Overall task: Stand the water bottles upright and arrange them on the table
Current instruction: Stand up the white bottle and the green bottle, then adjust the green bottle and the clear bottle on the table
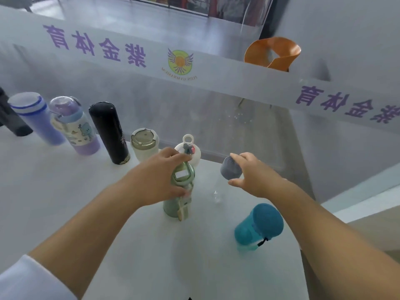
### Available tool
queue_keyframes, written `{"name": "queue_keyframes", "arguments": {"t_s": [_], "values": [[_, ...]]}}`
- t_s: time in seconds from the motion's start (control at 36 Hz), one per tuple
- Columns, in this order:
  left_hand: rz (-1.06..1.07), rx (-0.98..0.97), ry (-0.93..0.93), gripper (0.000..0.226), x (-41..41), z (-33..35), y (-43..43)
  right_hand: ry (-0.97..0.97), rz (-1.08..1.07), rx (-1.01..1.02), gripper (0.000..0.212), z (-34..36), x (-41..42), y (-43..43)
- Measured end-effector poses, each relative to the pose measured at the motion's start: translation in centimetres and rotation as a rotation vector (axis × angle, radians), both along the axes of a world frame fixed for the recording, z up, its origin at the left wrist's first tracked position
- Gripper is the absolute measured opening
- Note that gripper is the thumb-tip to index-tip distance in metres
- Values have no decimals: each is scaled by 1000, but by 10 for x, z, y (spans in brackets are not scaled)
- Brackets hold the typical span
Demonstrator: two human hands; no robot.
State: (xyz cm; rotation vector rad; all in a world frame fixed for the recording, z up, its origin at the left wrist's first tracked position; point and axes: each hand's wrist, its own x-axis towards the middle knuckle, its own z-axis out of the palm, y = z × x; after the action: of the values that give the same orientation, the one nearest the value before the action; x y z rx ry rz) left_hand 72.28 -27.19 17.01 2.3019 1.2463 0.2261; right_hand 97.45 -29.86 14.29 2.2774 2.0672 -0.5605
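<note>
My left hand (pixel 164 176) grips the top of a pale green bottle (pixel 179 200) that stands upright in the middle of the white table (pixel 65 202). My right hand (pixel 253 176) holds the grey cap (pixel 230 171) of a clear bottle (pixel 217 194), whose body is barely visible below. A teal bottle (pixel 257 225) stands near the right edge. Along the back stand a white bottle with a loop lid (pixel 189 151), a cream cup (pixel 144 146), a black flask (pixel 109 132), a purple cartoon bottle (pixel 74 124) and a blue-lidded bottle (pixel 34 115).
A dark object (pixel 10 120) sits at the far left edge of the table. A frosted glass partition with purple characters (pixel 216 79) rises behind the table. An orange chair (pixel 272 53) stands beyond it. The table's right edge runs close to the teal bottle.
</note>
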Motion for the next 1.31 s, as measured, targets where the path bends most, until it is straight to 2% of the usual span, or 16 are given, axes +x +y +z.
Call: {"name": "queue_keyframes", "arguments": {"t_s": [0.11, 0.19, 0.33, 0.58, 0.75, 0.89, 1.31], "values": [[43, -29, -60, 75, 5, -5, 0, 64, -10, 30, 68, -4, -1, 2], [55, -50, -51, 74, 9, -6, 1, 99, -28, 69, 58, -4, -2, 5], [11, -23, -13, 67, 22, 1, 4, 126, -38, 80, 51, -5, 1, 6], [-102, -34, -30, 64, 58, -5, 17, 83, -113, 47, 52, -2, 31, -9], [-104, -41, -30, 80, 91, -4, 26, 80, -195, 42, 49, 1, 55, -19], [-128, -54, -57, 74, 113, -3, 40, 98, -248, 51, 54, 2, 69, -21], [-224, -88, -46, 85, 140, -2, 77, 128, -271, 87, 61, 3, 82, -4]]}}
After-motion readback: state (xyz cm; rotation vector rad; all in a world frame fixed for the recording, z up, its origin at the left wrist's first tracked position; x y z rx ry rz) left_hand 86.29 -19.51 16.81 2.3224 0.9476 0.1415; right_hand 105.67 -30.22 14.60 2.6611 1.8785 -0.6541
